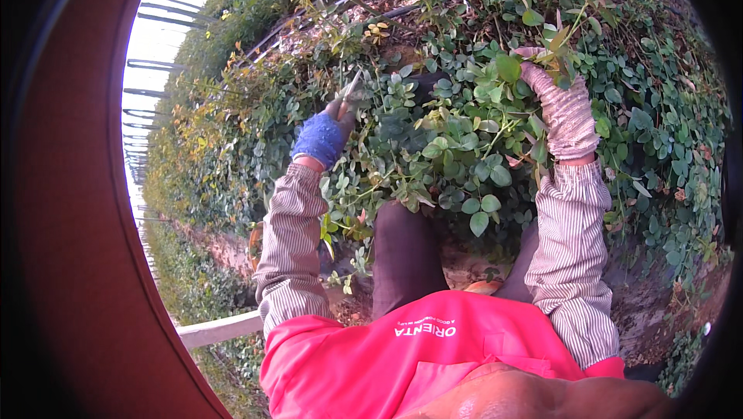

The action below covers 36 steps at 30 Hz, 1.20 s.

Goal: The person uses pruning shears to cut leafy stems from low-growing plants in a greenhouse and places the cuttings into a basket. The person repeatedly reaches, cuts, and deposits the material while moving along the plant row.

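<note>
My left hand (325, 134), in a blue glove, is closed around pruning shears (354, 85) whose silver tip points up among the leaves. On the right, my right hand (563, 109) wears a pale, wrinkled glove. Its fingers curl in among leafy stems (571, 32) and are partly hidden by leaves; they look closed on a stem. Between the two hands spreads a dense green bush (464, 140) that looks like rose, with toothed oval leaflets and thin stems.
Long rows of foliage (205, 144) run along the left. Dark pipes (402, 10) cross the leaf-littered soil at the far side. My knees (406, 256) are against the bush, beside a soil bank (642, 303). A pale bar (220, 330) sits at lower left.
</note>
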Available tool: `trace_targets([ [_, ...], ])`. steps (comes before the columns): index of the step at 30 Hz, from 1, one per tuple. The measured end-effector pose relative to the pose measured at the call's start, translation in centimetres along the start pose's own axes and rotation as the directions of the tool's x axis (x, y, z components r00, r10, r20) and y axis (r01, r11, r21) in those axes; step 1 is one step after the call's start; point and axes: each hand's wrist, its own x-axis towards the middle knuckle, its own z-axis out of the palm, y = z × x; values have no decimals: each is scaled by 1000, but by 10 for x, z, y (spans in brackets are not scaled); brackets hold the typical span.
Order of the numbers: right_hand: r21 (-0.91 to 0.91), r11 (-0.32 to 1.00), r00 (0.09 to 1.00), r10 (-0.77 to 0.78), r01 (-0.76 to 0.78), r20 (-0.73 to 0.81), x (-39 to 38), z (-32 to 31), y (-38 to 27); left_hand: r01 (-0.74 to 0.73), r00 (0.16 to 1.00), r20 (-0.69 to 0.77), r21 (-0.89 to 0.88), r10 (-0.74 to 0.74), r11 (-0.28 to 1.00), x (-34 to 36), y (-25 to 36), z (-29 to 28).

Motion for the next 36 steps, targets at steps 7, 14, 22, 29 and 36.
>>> trace_targets([
  [7,-29,996,997,81,-81,2,3,21,14,-88,996,47,148,82,985,90,-10,29],
  [14,-68,995,990,82,-75,116,2,53,31,-176,979,126,153,157,972,64,-20,43],
  [22,-221,972,973,119,-74,199,-4,84,57,-200,973,107,-60,206,978,8,-69,12],
  [29,-210,976,954,19,47,299,0,138,81,-49,999,-15,-196,47,979,33,-122,-7],
  [36,-768,430,848,10,475,530,56,211,74,-12,1000,-17,-250,8,968,52,-123,40],
])
